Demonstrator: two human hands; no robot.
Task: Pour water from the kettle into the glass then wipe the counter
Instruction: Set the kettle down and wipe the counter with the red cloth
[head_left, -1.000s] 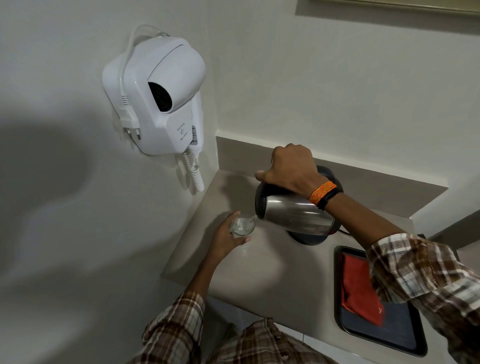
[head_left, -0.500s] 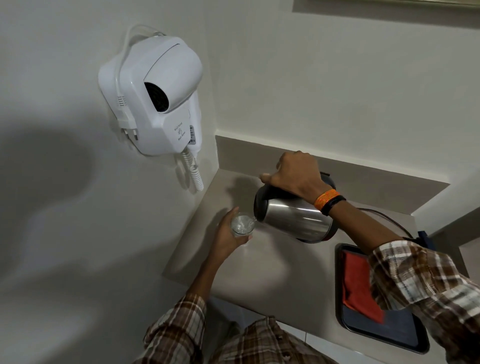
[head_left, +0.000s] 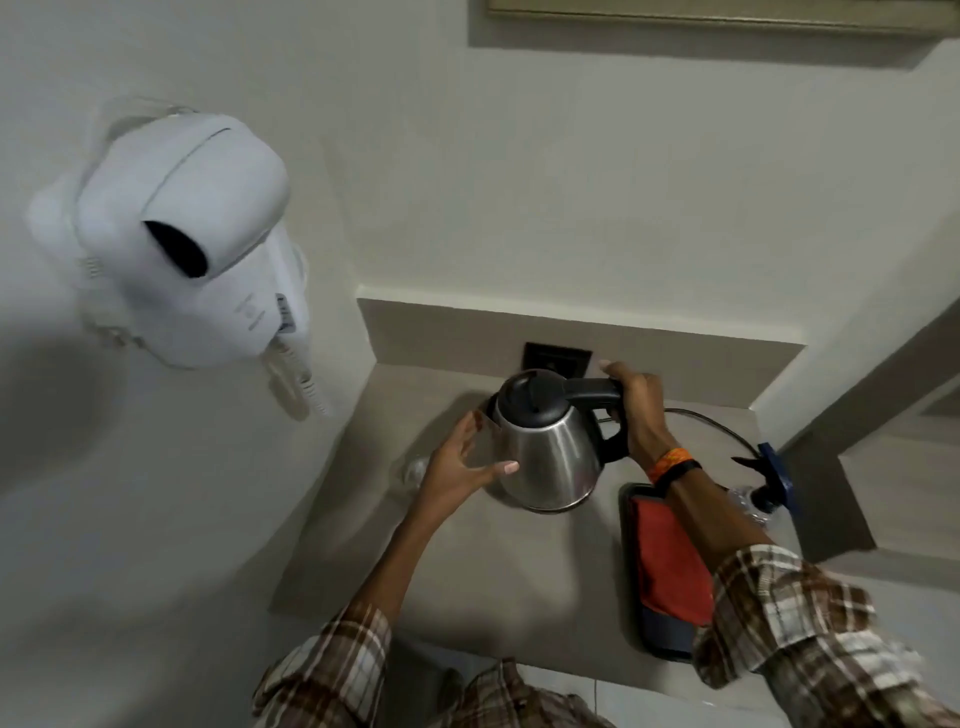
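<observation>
The steel kettle (head_left: 551, 451) with a black lid stands upright near the back of the beige counter (head_left: 493, 571). My right hand (head_left: 636, 410) is wrapped around its black handle. My left hand (head_left: 460, 462) is open, fingers spread, close against the kettle's left side and holding nothing. The clear glass (head_left: 411, 472) stands on the counter just left of that hand, partly hidden behind it and blurred. A red cloth (head_left: 670, 564) lies in the dark tray (head_left: 660, 636) on the right.
A white wall-mounted hair dryer (head_left: 192, 249) with a coiled cord juts out at the left. A black socket plate (head_left: 556, 359) sits behind the kettle, and its cord runs right. A blue-topped plastic bottle (head_left: 769, 480) lies beyond the tray.
The kettle has gone from tilted over the glass to upright, further right. My left hand has let go of the glass and moved to the kettle's side.
</observation>
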